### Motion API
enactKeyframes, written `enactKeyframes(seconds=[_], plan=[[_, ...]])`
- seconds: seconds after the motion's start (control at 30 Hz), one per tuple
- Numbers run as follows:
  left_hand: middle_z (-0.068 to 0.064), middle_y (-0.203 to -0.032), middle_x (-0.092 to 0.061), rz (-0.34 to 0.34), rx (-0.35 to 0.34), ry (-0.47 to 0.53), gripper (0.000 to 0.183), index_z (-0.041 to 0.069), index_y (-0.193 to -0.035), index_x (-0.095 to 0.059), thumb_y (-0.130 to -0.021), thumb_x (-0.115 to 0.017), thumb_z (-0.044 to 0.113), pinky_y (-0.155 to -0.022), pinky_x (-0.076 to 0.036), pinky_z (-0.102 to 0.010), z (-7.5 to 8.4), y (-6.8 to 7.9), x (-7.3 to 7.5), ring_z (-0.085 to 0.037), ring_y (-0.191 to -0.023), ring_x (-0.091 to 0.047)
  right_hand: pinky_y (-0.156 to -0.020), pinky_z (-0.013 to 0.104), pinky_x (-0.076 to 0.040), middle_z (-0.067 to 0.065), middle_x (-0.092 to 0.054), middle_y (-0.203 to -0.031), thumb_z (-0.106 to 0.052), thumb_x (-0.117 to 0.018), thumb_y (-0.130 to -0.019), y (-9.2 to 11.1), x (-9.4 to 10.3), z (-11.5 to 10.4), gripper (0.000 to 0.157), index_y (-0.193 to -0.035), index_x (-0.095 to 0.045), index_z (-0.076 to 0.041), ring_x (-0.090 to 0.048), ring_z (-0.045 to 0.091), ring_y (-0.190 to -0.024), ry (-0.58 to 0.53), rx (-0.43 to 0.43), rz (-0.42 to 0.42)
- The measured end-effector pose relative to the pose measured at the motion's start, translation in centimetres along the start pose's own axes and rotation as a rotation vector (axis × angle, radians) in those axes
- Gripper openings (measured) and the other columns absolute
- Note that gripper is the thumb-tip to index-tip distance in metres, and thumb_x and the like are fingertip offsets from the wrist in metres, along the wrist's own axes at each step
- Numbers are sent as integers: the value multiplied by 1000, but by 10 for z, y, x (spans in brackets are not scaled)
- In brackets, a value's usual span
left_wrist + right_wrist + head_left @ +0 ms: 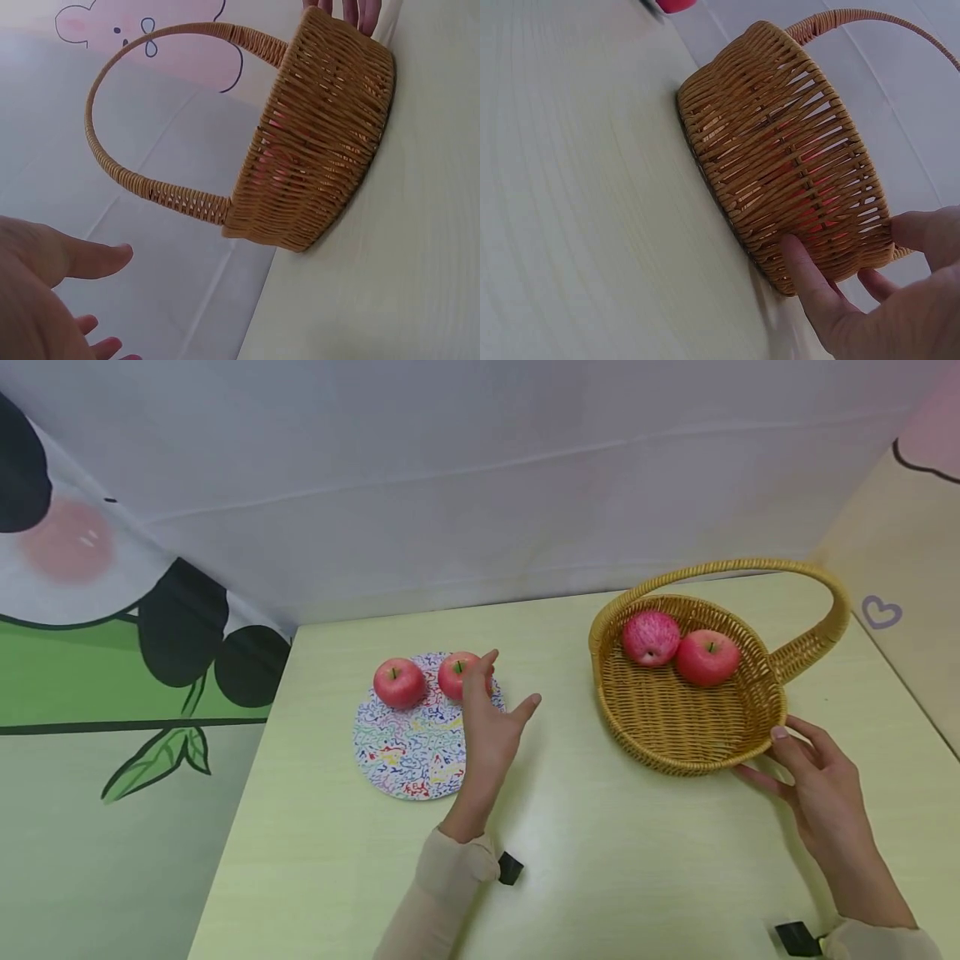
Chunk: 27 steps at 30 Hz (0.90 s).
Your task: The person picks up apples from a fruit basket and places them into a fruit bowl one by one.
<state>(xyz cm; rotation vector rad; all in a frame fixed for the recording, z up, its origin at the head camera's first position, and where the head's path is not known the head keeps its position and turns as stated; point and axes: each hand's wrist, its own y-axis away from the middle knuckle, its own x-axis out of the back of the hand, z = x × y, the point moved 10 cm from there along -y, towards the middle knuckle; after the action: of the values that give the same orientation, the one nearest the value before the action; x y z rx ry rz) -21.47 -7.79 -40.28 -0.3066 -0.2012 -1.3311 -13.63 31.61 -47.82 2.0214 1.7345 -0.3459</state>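
A round patterned plate (pixel 408 752) lies on the left part of the table with two red apples on it, the left apple (pixel 399 683) and the right apple (pixel 453 677). My left hand (pixel 491 727) hovers over the plate's right side, fingers extended and thumb spread, partly hiding the right apple. In the left wrist view its palm and thumb show with nothing held. My right hand (pixel 828 793) holds the near right side of a wicker basket (pixel 780 157), its fingertips on the rim and outer wall. Inside the basket are a streaked pink apple (pixel 651 637) and a red apple (pixel 707 658).
The basket's tall arched handle (pixel 750 565) rises above its rim. A pale curtain (pixel 480 510) hangs along the back edge of the light table (pixel 570 860). Cartoon-printed cloth (pixel 142 677) stands at the left, and a beige printed panel (pixel 915 577) at the right.
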Motion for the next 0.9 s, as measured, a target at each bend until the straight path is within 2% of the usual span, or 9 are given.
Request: enactKeyframes(seconds=[0.23,0.37,0.53,0.67,0.9], plan=[[-4,-145,-50,-172,6,14,72,15,-142,-47,-78,-81,9,-111,-42,-47,13,11,-20,-27,-132,-50,-70,40,-60,-3,-71,-120,-5,-55,-98,0,-2,-1,43,-140,-46,-8,-73,11,-100,-16,3,-12],[-3,-144,-50,-264,25,-50,67,17,-141,-47,-83,-79,14,-107,-45,-45,18,18,-27,-26,-130,-50,-70,40,-60,-4,-71,-120,-5,-55,-98,0,-1,0,43,-140,-46,-8,-73,11,-100,-11,0,-11],[-4,-142,-49,-354,6,-129,58,16,-142,-45,-90,-71,21,-105,-46,-42,31,28,-35,-24,-126,-52,-70,39,-61,-5,-71,-119,-6,-56,-98,0,0,0,44,-141,-46,-9,-73,10,-99,-1,-5,-2],[-2,-140,-51,-390,-46,-158,56,17,-141,-46,-91,-70,24,-103,-48,-39,44,34,-42,-23,-122,-55,-69,39,-61,-6,-71,-119,-7,-57,-98,0,1,1,45,-141,-45,-9,-73,10,-98,9,-14,6],[0,-133,-56,-405,-184,-118,51,15,-137,-48,-92,-67,28,-97,-54,-41,64,42,-55,-22,-115,-60,-69,37,-61,-7,-71,-118,-9,-58,-98,0,3,0,48,-143,-43,-9,-73,8,-98,43,-14,16]])
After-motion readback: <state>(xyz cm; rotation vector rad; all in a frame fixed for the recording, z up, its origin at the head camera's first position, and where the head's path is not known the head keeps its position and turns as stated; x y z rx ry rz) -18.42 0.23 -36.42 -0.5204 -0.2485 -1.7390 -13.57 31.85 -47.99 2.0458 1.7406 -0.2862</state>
